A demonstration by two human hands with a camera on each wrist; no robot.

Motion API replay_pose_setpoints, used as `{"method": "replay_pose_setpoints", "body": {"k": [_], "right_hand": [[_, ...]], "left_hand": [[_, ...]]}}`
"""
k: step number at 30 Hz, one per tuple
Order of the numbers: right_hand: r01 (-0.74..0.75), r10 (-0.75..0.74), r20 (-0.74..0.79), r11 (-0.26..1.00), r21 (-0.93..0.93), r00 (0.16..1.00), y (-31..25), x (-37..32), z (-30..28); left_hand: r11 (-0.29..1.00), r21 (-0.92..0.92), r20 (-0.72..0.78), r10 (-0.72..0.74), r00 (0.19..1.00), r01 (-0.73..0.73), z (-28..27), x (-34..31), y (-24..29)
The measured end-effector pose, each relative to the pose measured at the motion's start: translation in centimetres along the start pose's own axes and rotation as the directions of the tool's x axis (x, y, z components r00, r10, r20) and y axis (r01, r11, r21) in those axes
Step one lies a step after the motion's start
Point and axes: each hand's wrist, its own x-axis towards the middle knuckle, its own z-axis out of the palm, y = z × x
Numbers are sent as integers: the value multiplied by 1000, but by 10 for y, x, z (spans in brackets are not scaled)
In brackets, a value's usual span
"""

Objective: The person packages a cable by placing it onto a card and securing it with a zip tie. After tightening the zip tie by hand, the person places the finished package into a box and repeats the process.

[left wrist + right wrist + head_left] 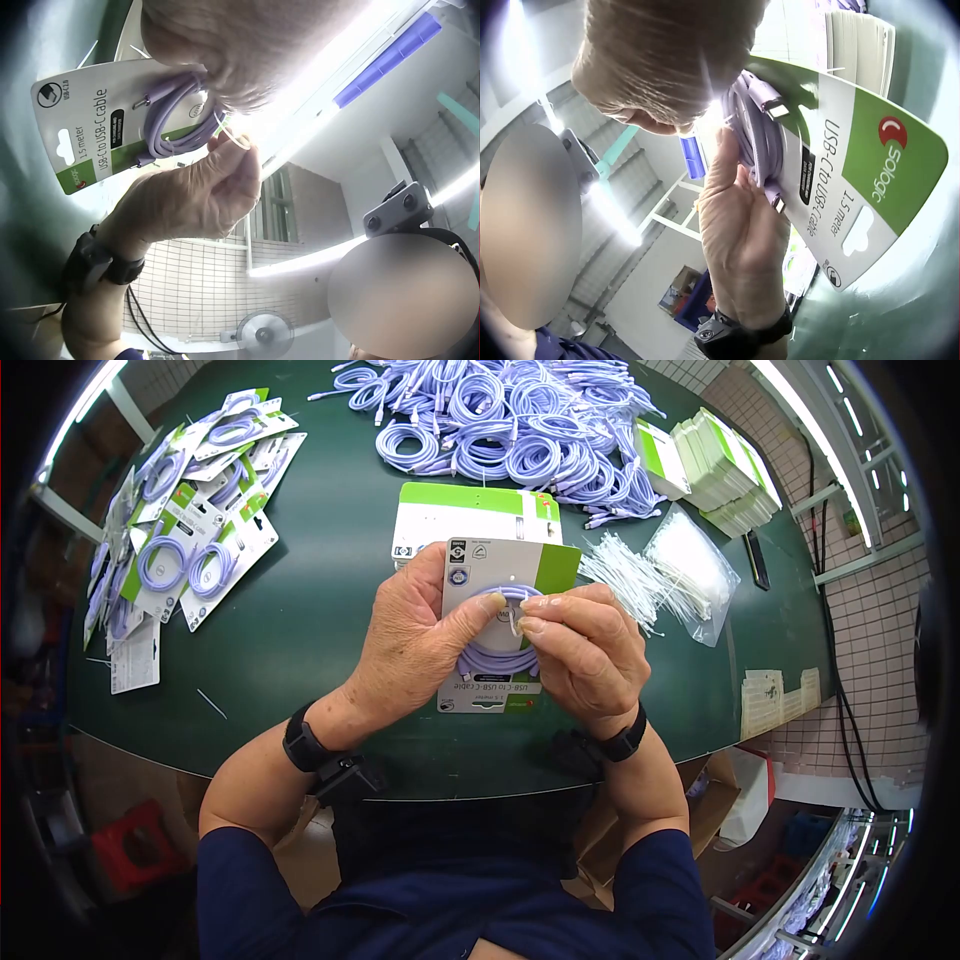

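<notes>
Your left hand [405, 635] grips the printed card [500, 565] with the thumb at the front, over the coil of purple cable [498, 662]. I think the thumb rests there so that the coil stays flat and does not slide. Your right hand [592, 652] pinches a thin white tie [515, 622] between thumb and finger; in the left wrist view it stands out from the coil as a curved strip. Probably this fine grasp is chosen because the strip is small. How far it passes through the card, I cannot tell.

The card and coil are between your two hands, raised in front of you, and the print is upside down in the head view, with the hanging hole towards your body.

Just beyond the card, a stack of cards [420, 520] lies on the bench [285, 655]. To the right are loose white ties [625, 575], and farther back the stacked cards [712, 455] and the heap of cables [520, 415], seemingly placed within reach. On the left lie the cards with cables [165, 565], overlapping, apart from the supplies, perhaps to avoid mixing.
</notes>
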Motion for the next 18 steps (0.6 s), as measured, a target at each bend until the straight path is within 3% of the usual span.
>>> {"method": "replay_pose_setpoints", "body": {"k": [6,18], "right_hand": [[-21,24,-61,998,58,998,5,-4,6],[-33,33,-55,999,-8,998,2,-1,3]], "left_hand": [[1000,5,9,-7,1000,7,2,-1,1],[1000,-1,6,8,1000,-8,2,-1,4]]}}
